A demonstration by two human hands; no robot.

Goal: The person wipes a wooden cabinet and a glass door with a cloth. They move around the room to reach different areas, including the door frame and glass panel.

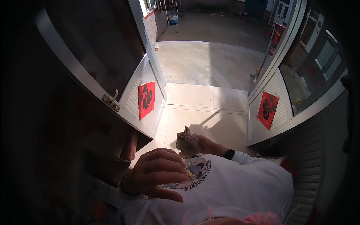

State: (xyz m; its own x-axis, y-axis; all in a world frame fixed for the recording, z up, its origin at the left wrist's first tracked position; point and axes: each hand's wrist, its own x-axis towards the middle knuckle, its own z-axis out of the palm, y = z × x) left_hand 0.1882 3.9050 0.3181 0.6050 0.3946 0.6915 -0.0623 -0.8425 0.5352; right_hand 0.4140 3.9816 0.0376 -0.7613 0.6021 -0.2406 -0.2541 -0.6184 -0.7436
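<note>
My left hand [159,174] is raised before my chest at the lower left, fingers apart, with nothing in it. My right hand [208,144], with a dark band at its wrist, holds a crumpled grey-brown cloth [188,140] in front of my body. The cloth is bunched into a knot-like tuft at its top; whether anything is inside it cannot be told. Below the hands is my white printed shirt [239,182].
An open white door leaf [156,123] with a lever handle [114,98] stands on the left, another leaf [253,132] on the right. Both bear red paper squares. Past the tiled threshold [191,94] lies a concrete yard with a bucket [173,20] and a long-handled tool [265,56].
</note>
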